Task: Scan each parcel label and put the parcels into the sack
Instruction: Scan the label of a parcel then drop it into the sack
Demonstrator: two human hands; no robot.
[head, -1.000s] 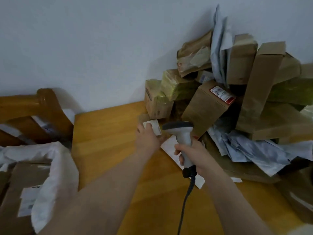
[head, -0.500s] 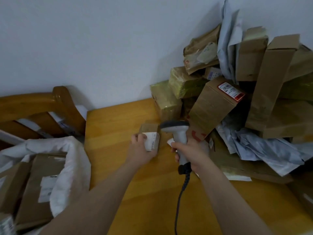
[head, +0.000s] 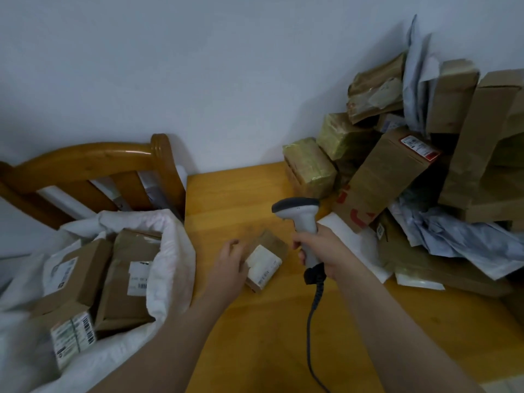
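Our left hand [head: 229, 265] grips small labelled box [head: 265, 260] on table [head: 255, 336]; right hand [head: 326, 251] grips barcode scanner [head: 299, 211] beside it.

Brown small parcel [head: 266, 258], white label, beside left hand [head: 229, 268]; grey scanner [head: 302, 219]; white sack [head: 170, 251]; orange-yellow table [head: 255, 336].

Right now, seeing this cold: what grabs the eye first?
The grey corded barcode scanner, gripped upright in the right hand at centre, next to the small brown cardboard parcel with a white label that the left hand holds. Then the tall heap of brown boxes and grey mailer bags against the wall at right, and the open white sack holding labelled parcels at lower left.
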